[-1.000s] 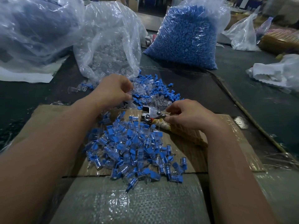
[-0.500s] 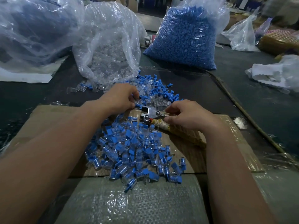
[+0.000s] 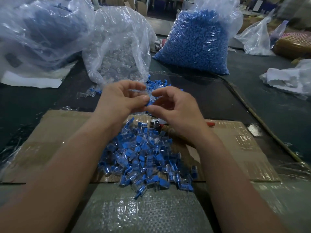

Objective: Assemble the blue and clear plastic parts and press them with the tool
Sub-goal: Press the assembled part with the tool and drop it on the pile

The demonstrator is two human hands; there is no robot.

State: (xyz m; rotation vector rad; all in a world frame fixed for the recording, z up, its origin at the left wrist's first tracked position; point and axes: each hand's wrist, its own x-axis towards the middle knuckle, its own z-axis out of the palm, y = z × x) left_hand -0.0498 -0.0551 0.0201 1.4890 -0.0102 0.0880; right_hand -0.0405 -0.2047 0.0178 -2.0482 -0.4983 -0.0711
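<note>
R hand point(image 3: 178, 111) now off half-hidden tool point(image 3: 157, 122), w/ L hand point(image 3: 117, 101), both grips tight on blurry blue part point(image 3: 150, 103)

Heap of joined parts point(image 3: 143, 158) on cardboard point(image 3: 67, 132) on the tabletop point(image 3: 210, 98), what seems the tool point(image 3: 156, 123) just behind the heap, partly under the right hand point(image 3: 175, 110), loose parts point(image 3: 161, 84) beyond, left hand point(image 3: 121, 100) and right hand pinching a small part point(image 3: 149, 103) above them, left bag point(image 3: 38, 31), middle bag point(image 3: 121, 52), right bag point(image 3: 196, 42) behind.

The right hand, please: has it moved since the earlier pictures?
Yes. The right hand has left the tool lying on the cardboard and gone forward and leftward, meeting the left hand at a blue part.
</note>
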